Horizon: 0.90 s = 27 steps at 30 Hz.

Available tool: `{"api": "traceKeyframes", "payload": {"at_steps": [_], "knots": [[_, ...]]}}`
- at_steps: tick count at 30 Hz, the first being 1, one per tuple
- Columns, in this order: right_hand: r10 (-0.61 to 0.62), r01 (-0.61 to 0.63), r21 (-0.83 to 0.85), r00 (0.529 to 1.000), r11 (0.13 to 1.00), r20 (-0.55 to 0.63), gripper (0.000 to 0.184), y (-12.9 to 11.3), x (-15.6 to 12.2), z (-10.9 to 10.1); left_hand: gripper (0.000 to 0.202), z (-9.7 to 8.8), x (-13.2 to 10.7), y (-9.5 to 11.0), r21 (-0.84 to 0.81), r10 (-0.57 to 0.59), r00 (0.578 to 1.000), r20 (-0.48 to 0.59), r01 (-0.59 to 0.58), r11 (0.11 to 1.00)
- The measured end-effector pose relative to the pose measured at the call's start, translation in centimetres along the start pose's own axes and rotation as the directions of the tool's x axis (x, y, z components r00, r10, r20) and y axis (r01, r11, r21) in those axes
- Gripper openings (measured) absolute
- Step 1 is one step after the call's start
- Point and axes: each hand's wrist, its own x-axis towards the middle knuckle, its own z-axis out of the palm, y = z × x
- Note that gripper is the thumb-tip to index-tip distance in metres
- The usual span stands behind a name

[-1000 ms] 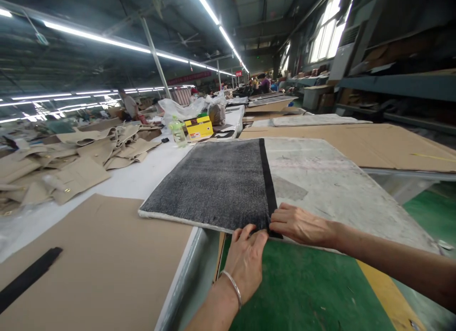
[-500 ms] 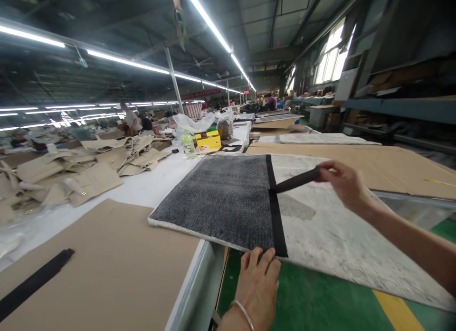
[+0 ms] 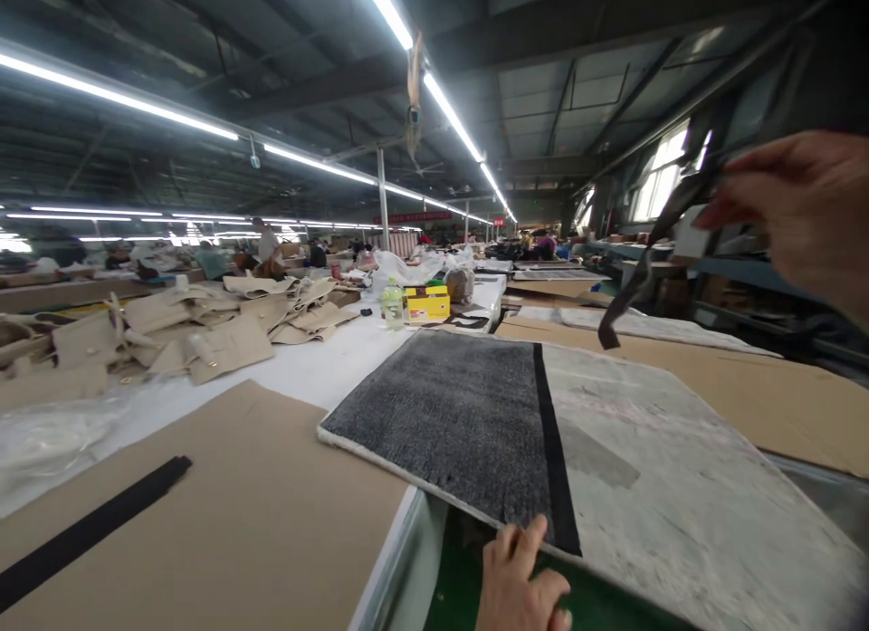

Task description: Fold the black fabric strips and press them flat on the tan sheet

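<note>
Dark grey textured fabric [image 3: 448, 423] lies flat on a pale, stained board [image 3: 652, 468], with a black band [image 3: 553, 441] along its right side. My left hand [image 3: 520, 572] rests at the near edge, fingers apart, fingertips touching the fabric close to the black band. Raised at the upper right, my right hand [image 3: 807, 205] pinches a thin black strip [image 3: 638, 278]. The strip dangles curved above the board, its lower end clear of the fabric.
A tan sheet [image 3: 272, 522] with another black strip [image 3: 95, 531] on it lies at left. Beige cut pieces [image 3: 224, 323] are heaped behind. A yellow box [image 3: 427, 305] and a clear bottle [image 3: 392, 303] stand beyond the fabric. Brown cardboard [image 3: 780, 387] lies at right.
My right hand has risen up and right with the black strip, whose end has left the band. My left hand stays at the fabric's near edge. The view has shifted.
</note>
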Motion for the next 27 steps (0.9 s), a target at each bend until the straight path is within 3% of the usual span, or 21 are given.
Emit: {"api": "traceKeyframes", "payload": {"at_steps": [1, 3, 4, 6, 7, 9, 11, 14, 17, 19, 21, 22, 23, 25, 27], "knots": [[-0.022, 0.018, -0.153, 0.999, 0.988, -0.026, 0.015, -1.7, -1.1, 2.5, 0.017, -1.5, -0.3, 0.4, -0.112, -0.094, 0.993, -0.075, 0.085, 0.990], [0.017, 0.018, -0.141, 0.969, 0.990, 0.245, 0.025, -5.2, -3.7, 7.7, 0.018, -6.0, -1.0, 1.1, -0.403, -0.331, 0.919, -0.213, 0.227, 0.887], [0.019, 0.016, -0.086, 0.921, 0.996, 0.390, 0.028, -6.9, -5.2, 10.4, 0.019, -8.7, -1.5, 1.5, -0.543, -0.452, 0.856, -0.252, 0.262, 0.798], [0.042, -0.043, -0.013, 0.803, 0.999, 0.594, 0.023, -10.2, -8.0, 15.8, 0.032, -14.6, -3.1, 2.0, -0.727, -0.562, 0.785, -0.262, 0.222, 0.649], [0.033, -0.065, 0.023, 0.746, 0.998, 0.665, 0.019, -11.8, -9.3, 18.3, 0.036, -17.3, -4.2, 2.1, -0.764, -0.578, 0.751, -0.318, 0.158, 0.626], [-0.018, -0.071, 0.089, 0.677, 0.993, 0.736, 0.013, -15.1, -11.5, 23.0, 0.044, -21.9, -7.0, 2.4, -0.778, -0.609, 0.681, -0.407, 0.090, 0.621], [-0.096, -0.053, 0.165, 0.626, 0.985, 0.774, 0.010, -18.1, -13.5, 27.2, 0.046, -25.0, -10.3, 2.4, -0.775, -0.652, 0.601, -0.462, 0.083, 0.626], [-0.228, -0.060, 0.305, 0.532, 0.950, 0.815, 0.009, -22.4, -16.6, 32.5, 0.038, -27.2, -15.7, 2.2, -0.770, -0.736, 0.455, -0.500, 0.156, 0.619], [-0.347, -0.130, 0.436, 0.423, 0.891, 0.837, 0.011, -26.1, -20.2, 37.0, 0.019, -28.0, -21.2, 1.8, -0.758, -0.792, 0.282, -0.541, 0.245, 0.605], [-0.410, -0.194, 0.507, 0.387, 0.840, 0.826, 0.010, -28.3, -22.7, 39.6, 0.015, -28.3, -24.6, 1.8, -0.760, -0.800, 0.184, -0.570, 0.251, 0.599], [-0.442, -0.349, 0.565, 0.373, 0.747, 0.816, 0.015, -30.5, -24.9, 41.9, 0.015, -28.6, -27.8, 2.2, -0.765, -0.801, 0.109, -0.589, 0.242, 0.596], [-0.449, -0.480, 0.562, 0.338, 0.674, 0.827, 0.024, -31.6, -25.9, 42.9, 0.015, -28.8, -29.2, 2.5, -0.772, -0.802, 0.078, -0.592, 0.233, 0.592], [-0.464, -0.624, 0.514, 0.260, 0.588, 0.847, 0.035, -32.6, -26.9, 43.7, 0.016, -29.0, -30.6, 2.9, -0.785, -0.808, 0.050, -0.587, 0.210, 0.583], [-0.546, -0.850, 0.303, 0.022, 0.431, 0.837, 0.053, -34.5, -28.4, 44.7, 0.018, -29.4, -33.1, 3.5, -0.827, -0.833, 0.000, -0.554, 0.118, 0.550], [-0.630, -0.917, 0.079, -0.204, 0.390, 0.749, 0.059, -35.8, -29.6, 45.0, 0.022, -29.8, -35.6, 3.9, -0.859, -0.856, -0.075, -0.511, 0.000, 0.513]]}}
